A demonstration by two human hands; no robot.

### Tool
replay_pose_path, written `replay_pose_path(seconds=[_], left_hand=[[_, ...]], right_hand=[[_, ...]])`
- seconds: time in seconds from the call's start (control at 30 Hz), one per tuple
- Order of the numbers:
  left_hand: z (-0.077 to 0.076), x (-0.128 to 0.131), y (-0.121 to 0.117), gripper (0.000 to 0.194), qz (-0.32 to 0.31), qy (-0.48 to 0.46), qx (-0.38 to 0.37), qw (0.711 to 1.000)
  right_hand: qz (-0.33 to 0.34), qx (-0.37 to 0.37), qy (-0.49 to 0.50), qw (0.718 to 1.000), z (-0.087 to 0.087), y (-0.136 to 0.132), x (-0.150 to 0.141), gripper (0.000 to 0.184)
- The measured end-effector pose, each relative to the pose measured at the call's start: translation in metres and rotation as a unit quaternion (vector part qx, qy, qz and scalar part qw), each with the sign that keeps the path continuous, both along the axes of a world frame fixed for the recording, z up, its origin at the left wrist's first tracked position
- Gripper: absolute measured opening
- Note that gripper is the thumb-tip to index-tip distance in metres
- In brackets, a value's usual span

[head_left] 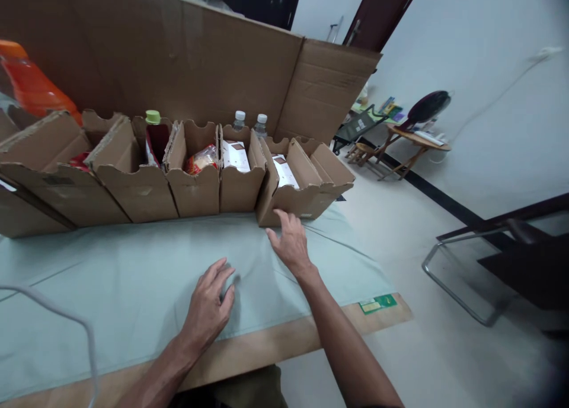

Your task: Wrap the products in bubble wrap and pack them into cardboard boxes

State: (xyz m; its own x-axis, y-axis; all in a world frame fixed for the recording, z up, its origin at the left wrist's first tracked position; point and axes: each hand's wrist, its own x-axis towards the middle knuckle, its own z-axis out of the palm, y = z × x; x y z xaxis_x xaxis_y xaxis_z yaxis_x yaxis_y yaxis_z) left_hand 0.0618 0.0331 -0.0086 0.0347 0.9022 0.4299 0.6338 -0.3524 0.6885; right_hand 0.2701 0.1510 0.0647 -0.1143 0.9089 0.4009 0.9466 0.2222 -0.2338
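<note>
My left hand (210,301) hovers over or rests on the pale green cloth (133,277), fingers apart and nothing in it. Farther forward, my right hand (290,241) is beside the front of the rightmost cardboard box (284,206); whether its fingertips touch the cardboard I cannot tell. Its fingers are spread and hold nothing. Inside that box stands a white carton (284,172). The neighbouring narrow box (242,194) holds another white carton (236,155). Left of it, a box (193,191) contains a clear-and-red food packet (203,159).
A pouch with a green cap (153,117) and an orange bottle (38,85) stand farther left. Two clear bottles with white caps (240,116) show behind the boxes. A tall cardboard sheet (178,52) closes the back. A grey cable (66,316) crosses the cloth; a metal-framed chair (453,295) is right.
</note>
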Motion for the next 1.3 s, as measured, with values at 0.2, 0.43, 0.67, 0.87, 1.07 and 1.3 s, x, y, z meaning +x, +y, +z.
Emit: replay_pose_path(seconds=[0.2,0.43,0.67,0.87,1.07,1.3], left_hand=[[0.001,0.000,-0.002,0.032,-0.004,0.002,-0.024,1.000],[0.002,0.001,-0.002,0.030,0.001,0.013,-0.002,1.000],[0.004,0.003,-0.001,0.030,0.007,0.002,0.006,1.000],[0.014,0.000,0.003,0.029,0.046,-0.079,-0.008,0.996],[0.026,-0.010,0.007,0.050,0.166,-0.222,-0.006,0.961],[0.035,-0.022,-0.016,0.070,0.151,-0.291,-0.030,0.944]], right_hand=[[-0.014,-0.023,-0.019,0.999,0.005,0.028,0.002,0.049],[0.030,0.029,0.058,0.997,0.010,0.028,0.014,0.038],[0.125,-0.012,0.090,0.988,0.076,0.036,-0.042,0.056],[0.026,-0.090,-0.044,0.995,0.100,0.069,-0.085,0.033],[0.083,-0.035,0.046,0.995,0.091,-0.024,-0.046,0.020],[0.163,0.003,0.161,0.973,0.071,-0.168,0.090,0.031]])
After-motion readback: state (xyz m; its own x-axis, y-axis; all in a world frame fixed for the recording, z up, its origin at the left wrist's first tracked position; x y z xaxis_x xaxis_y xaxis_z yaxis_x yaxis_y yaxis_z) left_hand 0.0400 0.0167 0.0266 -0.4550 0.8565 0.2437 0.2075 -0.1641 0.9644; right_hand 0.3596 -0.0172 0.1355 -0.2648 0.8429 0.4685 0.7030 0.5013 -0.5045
